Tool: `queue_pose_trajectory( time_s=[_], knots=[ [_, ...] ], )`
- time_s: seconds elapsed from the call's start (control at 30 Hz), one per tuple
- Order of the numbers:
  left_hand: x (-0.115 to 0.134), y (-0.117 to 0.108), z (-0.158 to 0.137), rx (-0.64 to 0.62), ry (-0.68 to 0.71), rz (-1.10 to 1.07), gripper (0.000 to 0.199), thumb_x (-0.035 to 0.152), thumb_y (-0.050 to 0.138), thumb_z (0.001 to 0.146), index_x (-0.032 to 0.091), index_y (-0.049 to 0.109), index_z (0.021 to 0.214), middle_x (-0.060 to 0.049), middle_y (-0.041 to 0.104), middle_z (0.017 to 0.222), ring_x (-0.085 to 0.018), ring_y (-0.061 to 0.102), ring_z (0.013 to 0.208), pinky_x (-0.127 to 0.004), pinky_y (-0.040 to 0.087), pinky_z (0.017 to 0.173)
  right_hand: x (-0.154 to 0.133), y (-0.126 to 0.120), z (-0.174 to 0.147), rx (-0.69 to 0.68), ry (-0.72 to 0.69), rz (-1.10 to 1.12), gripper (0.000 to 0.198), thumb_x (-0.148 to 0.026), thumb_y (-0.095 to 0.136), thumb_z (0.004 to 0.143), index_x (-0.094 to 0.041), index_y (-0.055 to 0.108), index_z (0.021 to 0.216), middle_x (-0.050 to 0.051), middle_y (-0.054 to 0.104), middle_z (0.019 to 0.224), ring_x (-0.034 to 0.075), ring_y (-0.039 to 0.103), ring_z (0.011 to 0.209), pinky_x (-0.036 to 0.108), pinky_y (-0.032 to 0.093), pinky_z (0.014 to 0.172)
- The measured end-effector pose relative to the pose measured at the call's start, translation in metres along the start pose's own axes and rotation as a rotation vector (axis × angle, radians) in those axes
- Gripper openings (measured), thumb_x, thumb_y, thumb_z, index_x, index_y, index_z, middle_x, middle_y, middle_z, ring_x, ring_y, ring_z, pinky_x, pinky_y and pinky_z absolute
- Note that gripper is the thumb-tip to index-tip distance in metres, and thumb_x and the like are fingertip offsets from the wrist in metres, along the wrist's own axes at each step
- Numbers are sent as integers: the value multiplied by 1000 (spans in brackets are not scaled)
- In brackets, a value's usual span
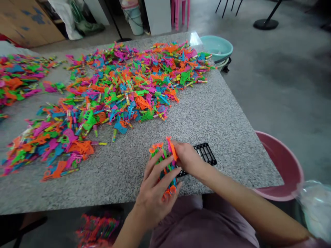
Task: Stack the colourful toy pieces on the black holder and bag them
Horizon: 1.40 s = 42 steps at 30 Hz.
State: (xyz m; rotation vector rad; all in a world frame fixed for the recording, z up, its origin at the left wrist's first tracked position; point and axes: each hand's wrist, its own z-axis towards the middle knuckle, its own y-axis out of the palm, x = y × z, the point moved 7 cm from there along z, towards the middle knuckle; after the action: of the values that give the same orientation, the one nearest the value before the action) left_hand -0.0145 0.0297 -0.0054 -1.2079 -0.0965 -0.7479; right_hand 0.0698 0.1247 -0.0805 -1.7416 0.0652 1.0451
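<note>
My left hand curls over a row of small bright plastic toy guns, its fingers spread across them and gripping them near the table's front edge. Orange round ends show at both ends of the row. My right hand pinches an orange and pink toy gun against the row's right side. Beneath and beside the right hand lies a black slotted tray, partly covered by the hands and the row. How the row sits on the tray is hidden.
A wide heap of mixed toy guns spreads over the speckled stone table, with another pile at far left. A pink tub stands off the right edge, a turquoise basin at the far corner. More orange pieces lie below the table.
</note>
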Motion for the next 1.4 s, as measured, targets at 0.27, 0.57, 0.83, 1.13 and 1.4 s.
queue_pose_trajectory(
  time_s=[0.27, 0.57, 0.83, 1.13, 1.4],
  knots=[
    [-4, 0, -7, 41, -34, -30, 41, 13, 68, 83, 24, 60, 122, -8, 54, 122, -29, 42, 131, -47, 45, 107, 5, 7, 1, 93, -136, 196, 20, -9, 60, 77, -20, 54, 92, 1, 63, 82, 15, 58, 74, 23, 43, 67],
    [-7, -2, -7, 97, -71, -68, 42, 10, 69, 80, 25, 63, 119, -9, 50, 123, -31, 44, 129, -51, 46, 106, -22, 19, 13, -48, -432, 41, 18, -14, 55, 88, -16, 57, 106, 8, 64, 97, 20, 57, 92, 31, 45, 85],
    [-7, -5, -10, 75, -69, -26, 37, 11, 69, 80, 24, 63, 115, -8, 55, 119, -29, 44, 130, -46, 46, 106, -4, 20, 4, 91, -354, 283, 9, -11, 56, 87, -19, 58, 91, 3, 64, 87, 18, 55, 85, 30, 43, 84],
    [-5, -5, -3, 44, -60, -4, 36, 10, 67, 81, 24, 63, 114, -8, 58, 118, -29, 46, 131, -47, 48, 105, -6, 17, 1, 127, -407, 402, 7, -19, 47, 92, -20, 52, 87, 4, 58, 82, 18, 54, 79, 29, 44, 74],
    [-3, -4, 4, 26, 13, 48, 39, 10, 68, 81, 25, 62, 116, -8, 58, 118, -32, 43, 134, -50, 47, 105, 1, 20, 6, 177, -379, 405, 7, -17, 54, 87, -20, 49, 83, 1, 56, 81, 16, 52, 77, 25, 43, 72]
  ],
)
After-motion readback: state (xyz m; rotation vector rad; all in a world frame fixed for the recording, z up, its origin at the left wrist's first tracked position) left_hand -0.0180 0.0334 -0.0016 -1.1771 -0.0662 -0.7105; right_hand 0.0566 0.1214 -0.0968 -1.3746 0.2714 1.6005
